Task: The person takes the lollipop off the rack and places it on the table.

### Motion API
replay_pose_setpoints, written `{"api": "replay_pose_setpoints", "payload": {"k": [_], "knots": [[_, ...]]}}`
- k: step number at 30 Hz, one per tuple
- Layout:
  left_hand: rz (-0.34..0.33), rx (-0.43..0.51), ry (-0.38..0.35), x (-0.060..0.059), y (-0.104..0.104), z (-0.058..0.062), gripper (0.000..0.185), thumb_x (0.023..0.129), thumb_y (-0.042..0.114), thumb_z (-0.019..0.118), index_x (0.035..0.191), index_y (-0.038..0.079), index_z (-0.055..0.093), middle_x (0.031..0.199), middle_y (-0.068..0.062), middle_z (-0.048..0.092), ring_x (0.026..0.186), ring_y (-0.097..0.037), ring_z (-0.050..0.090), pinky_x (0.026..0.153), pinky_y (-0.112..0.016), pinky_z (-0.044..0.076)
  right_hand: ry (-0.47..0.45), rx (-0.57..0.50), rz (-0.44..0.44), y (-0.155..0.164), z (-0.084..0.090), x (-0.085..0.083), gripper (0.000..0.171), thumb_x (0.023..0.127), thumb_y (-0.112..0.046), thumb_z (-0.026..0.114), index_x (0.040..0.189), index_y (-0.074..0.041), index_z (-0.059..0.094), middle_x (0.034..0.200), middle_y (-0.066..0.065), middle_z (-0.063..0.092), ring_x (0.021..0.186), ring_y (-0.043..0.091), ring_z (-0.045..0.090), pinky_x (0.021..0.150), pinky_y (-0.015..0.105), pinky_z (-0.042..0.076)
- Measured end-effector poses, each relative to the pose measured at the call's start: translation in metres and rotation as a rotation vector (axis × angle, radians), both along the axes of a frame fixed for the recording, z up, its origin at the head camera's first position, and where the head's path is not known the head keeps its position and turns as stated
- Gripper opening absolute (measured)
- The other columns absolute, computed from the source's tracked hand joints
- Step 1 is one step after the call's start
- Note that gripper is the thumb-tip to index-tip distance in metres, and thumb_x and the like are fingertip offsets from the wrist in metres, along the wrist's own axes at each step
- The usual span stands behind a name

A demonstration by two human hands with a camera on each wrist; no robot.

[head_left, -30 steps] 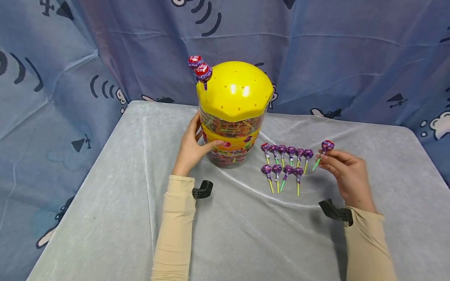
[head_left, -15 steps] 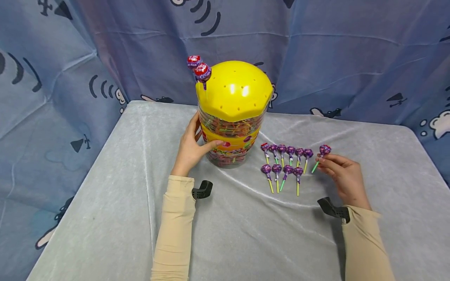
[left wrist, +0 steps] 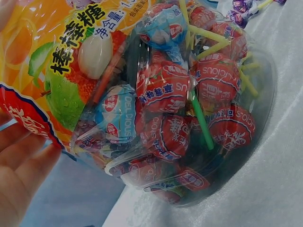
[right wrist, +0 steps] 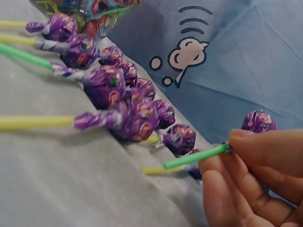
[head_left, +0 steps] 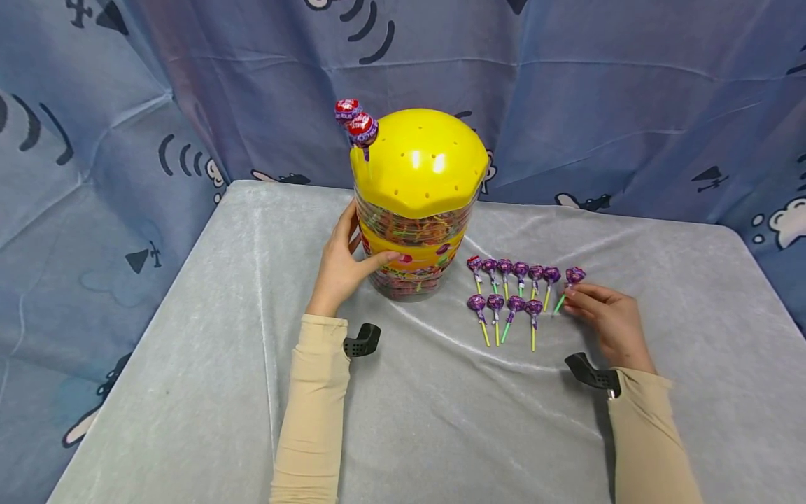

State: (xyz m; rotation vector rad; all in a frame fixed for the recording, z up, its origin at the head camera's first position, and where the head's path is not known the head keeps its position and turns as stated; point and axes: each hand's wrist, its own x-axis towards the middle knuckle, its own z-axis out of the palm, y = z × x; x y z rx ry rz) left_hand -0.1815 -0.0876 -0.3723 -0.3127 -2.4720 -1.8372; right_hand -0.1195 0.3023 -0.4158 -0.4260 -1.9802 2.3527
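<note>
Here the right hand (head_left: 603,313) pinches a purple lollipop (head_left: 574,275) by its green stick (right wrist: 194,157), thumb above and fingertips (right wrist: 215,163) below. The sweet's wrapped head juts out of the hand toward eleven o'clock and sits low over the grey cloth (head_left: 441,420), at the three o'clock end of the upper row of lollipops (head_left: 513,271). That row lies just beside a shorter lower row (head_left: 505,306), sticks pointing back toward the person. Both rows lie at about nine to ten o'clock from the hand, close by.

The left hand (head_left: 343,262) curls around the nine o'clock side of a clear tub (head_left: 412,262) packed with wrapped lollipops, thumb across its front and fingers against its wall. The tub stands upright under a yellow domed lid (head_left: 420,162), and two red lollipops (head_left: 357,122) stick up at the lid's ten o'clock edge.
</note>
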Motion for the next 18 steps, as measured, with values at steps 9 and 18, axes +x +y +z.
{"api": "replay_pose_setpoints", "payload": {"k": [9,18], "knots": [[0.003,0.005,0.004,0.000,0.000,0.000,0.094,0.080,0.023,0.077,0.152,0.013,0.017,0.153,-0.006,0.024,0.138,-0.017,0.026,0.111,-0.030,0.031,-0.038,-0.003,-0.021,0.004,-0.010,-0.001,0.014,0.083,0.004,0.069,0.080,-0.009,0.075,0.079,-0.001,0.070,0.068,0.009,0.068,0.065,0.020,0.057],[-0.006,0.028,0.005,0.000,0.000,-0.001,0.095,0.079,0.021,0.078,0.152,0.016,0.017,0.153,-0.005,0.024,0.139,-0.015,0.025,0.110,-0.027,0.030,-0.077,0.043,-0.056,0.004,-0.012,-0.003,0.026,0.086,0.005,0.064,0.072,-0.015,0.074,0.071,-0.002,0.069,0.063,0.007,0.068,0.062,0.018,0.056]]}}
